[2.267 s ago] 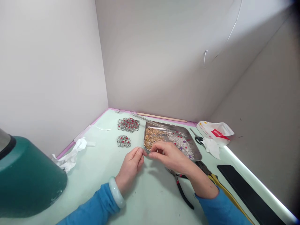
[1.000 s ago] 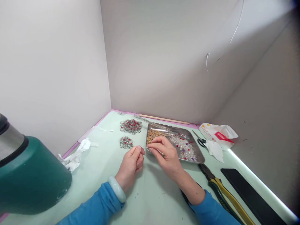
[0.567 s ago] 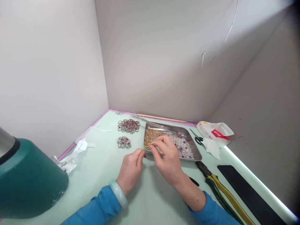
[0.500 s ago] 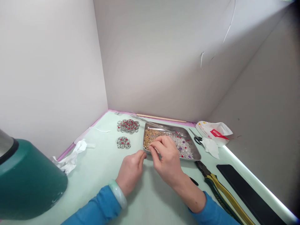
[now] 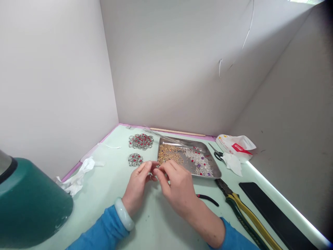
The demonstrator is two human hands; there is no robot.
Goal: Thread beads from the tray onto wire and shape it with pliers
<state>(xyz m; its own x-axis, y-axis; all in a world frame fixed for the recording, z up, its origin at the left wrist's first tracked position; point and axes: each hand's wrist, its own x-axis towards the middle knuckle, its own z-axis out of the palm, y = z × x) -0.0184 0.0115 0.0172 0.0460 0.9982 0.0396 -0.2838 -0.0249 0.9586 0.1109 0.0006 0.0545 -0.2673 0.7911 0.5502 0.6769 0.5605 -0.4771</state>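
The bare left hand (image 5: 137, 185) and bare right hand (image 5: 178, 187) met near the fingertips, fingers drawn close; whether either pinched anything was too small to tell. Just beyond the right hand lay a rectangular silver metal tray (image 5: 214, 163), its near-left corner hidden by the hands, holding tiny gold beads (image 5: 169, 152) and clear beads (image 5: 204, 166) mixed with red and purple ones. Right of that hand, a curved black handle (image 5: 210, 199) emerged, the rest hidden. Left of the left hand, a dark green rounded bottle (image 5: 33, 205) was cut off by the edge.
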